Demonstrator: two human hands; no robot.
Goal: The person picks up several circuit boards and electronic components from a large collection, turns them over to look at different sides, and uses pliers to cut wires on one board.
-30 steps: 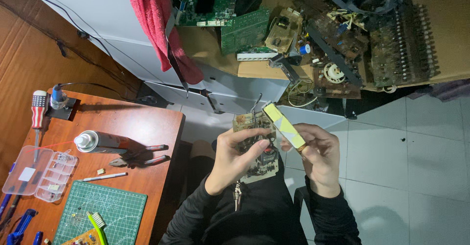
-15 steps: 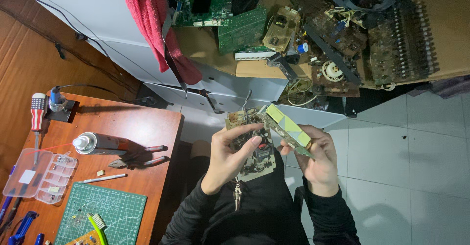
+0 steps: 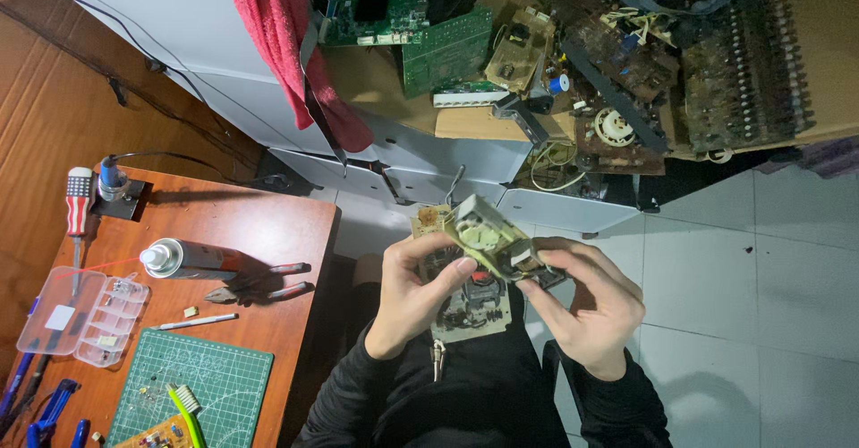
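Note:
My left hand (image 3: 413,294) grips a brown circuit board (image 3: 465,309) held over my lap, thumb on its face. My right hand (image 3: 586,309) holds a yellowish boxy component (image 3: 488,236) that sits at the board's upper edge, tilted toward the right. Both hands are close together, just right of the wooden desk (image 3: 268,224). A small metal plug (image 3: 438,358) dangles below the board.
On the desk lie a spray can (image 3: 192,258), red-handled pliers (image 3: 259,289), a clear parts box (image 3: 85,314), a green cutting mat (image 3: 192,385) and a screwdriver (image 3: 79,211). A red cloth (image 3: 286,45) and a heap of old circuit boards (image 3: 608,54) lie ahead on a surface.
The yellowish component has turned from showing its long bright face to a shorter, tilted view, and my right hand has shifted around it. The view has tilted slightly.

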